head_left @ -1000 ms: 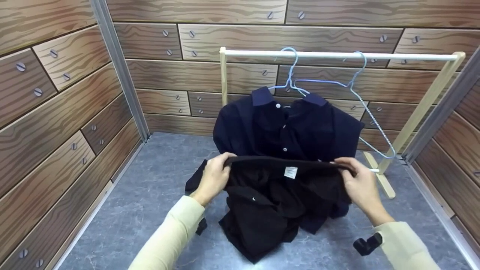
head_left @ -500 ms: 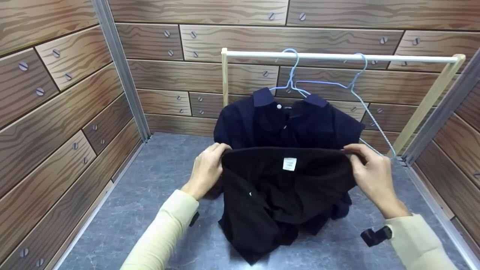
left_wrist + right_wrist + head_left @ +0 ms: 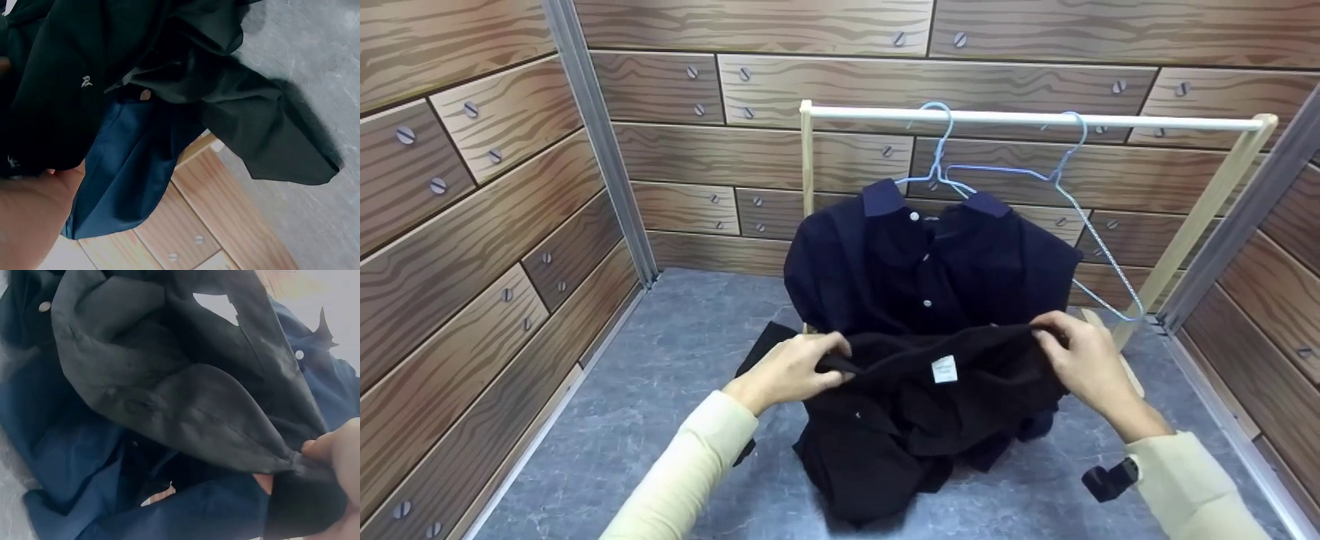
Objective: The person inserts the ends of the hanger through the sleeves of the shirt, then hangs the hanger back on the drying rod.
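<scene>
A black garment with a white label inside its top edge hangs bunched between my hands; its exact kind is unclear. My left hand pinches that edge near its left end. At the other end, my right hand grips the edge between thumb and fingers. Small white embroidery shows on the black cloth in the left wrist view. Behind hangs a navy button-up shirt on a blue wire hanger, its lower part hidden by the black garment.
A wooden rack with a white rail stands along the back. Another blue hanger, bare, hangs tilted right of the shirt. Wood-patterned walls enclose the grey marbled floor.
Both hands raised and spread the black garment's edge, then lowered it. The left hand has since moved inward to the right, and the edge now sags and folds.
</scene>
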Tool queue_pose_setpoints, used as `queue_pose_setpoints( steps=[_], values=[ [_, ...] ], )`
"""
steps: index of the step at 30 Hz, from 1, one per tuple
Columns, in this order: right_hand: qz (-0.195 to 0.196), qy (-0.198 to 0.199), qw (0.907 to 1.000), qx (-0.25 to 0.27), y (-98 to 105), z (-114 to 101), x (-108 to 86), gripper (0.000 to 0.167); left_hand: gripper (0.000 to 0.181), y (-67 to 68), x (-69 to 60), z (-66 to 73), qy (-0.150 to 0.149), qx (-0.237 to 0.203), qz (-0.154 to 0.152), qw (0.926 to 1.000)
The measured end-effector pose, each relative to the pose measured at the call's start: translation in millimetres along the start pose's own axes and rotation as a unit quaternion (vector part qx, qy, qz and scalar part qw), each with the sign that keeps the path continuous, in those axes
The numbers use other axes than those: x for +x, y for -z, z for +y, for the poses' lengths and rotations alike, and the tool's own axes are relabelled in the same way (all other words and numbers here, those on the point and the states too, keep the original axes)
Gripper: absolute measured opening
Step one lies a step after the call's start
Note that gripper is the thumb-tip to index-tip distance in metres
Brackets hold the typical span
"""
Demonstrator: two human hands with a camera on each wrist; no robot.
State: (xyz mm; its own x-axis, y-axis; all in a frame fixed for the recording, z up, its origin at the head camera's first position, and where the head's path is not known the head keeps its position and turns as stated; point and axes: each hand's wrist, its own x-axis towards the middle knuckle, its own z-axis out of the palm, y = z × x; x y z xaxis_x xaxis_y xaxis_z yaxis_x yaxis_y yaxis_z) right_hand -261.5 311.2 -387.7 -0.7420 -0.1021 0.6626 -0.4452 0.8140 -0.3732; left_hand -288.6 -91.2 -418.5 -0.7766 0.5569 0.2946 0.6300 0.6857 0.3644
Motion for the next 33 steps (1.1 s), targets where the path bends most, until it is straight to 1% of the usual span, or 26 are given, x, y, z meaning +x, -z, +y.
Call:
queue_pose_setpoints(
  steps=[2,5,8,11,14,17,20,22,25,28,31,33],
  values=[
    [-0.025,-0.004,0.9997,-0.005,1,4,-0.5,0.010,0.023,-0.3,-0.2,-1.3,-0.004,-0.004,-0.011,0.9999],
    [-0.078,-0.010,0.9968,-0.016,4,11,-0.9,0.009,0.031,0.0,-0.1,-4.4,0.001,-0.004,-0.011,0.9999],
    [-0.145,-0.020,0.9889,-0.022,6,19,-2.1,0.009,0.034,-0.4,0.4,-8.2,0.005,-0.005,-0.001,1.0000],
    [-0.202,-0.030,0.9787,-0.021,8,25,-4.0,0.010,0.025,-1.8,0.3,-10.9,-0.002,-0.020,0.016,0.9997],
    [-0.232,-0.033,0.9720,-0.022,8,28,-6.1,0.010,0.016,-4.1,-0.3,-11.5,-0.017,-0.039,0.030,0.9986],
    [-0.239,-0.027,0.9702,-0.031,10,25,-5.9,0.010,0.016,-6.9,-0.6,-10.8,-0.026,-0.052,0.032,0.9978],
    [-0.230,-0.020,0.9724,-0.030,15,16,0.0,0.010,0.017,-9.5,-0.6,-9.8,-0.025,-0.057,0.026,0.9977],
    [-0.209,-0.014,0.9773,-0.035,19,8,6.6,0.011,0.016,-11.2,-0.4,-9.5,-0.023,-0.058,0.022,0.9978],
    [-0.160,0.002,0.9864,-0.039,27,-1,18.4,0.011,0.016,-13.0,-0.7,-9.2,-0.019,-0.056,0.013,0.9982],
    [-0.098,0.022,0.9935,-0.053,36,-5,30.9,0.012,0.016,-14.5,-1.5,-9.4,-0.014,-0.060,0.004,0.9981],
    [-0.048,0.027,0.9966,-0.061,46,-5,44.1,0.013,0.015,-15.7,-2.2,-10.0,-0.009,-0.064,0.001,0.9979],
    [-0.028,0.015,0.9972,-0.068,53,-4,52.8,0.015,0.015,-16.3,-2.5,-10.1,-0.009,-0.066,0.001,0.9978]
  ],
)
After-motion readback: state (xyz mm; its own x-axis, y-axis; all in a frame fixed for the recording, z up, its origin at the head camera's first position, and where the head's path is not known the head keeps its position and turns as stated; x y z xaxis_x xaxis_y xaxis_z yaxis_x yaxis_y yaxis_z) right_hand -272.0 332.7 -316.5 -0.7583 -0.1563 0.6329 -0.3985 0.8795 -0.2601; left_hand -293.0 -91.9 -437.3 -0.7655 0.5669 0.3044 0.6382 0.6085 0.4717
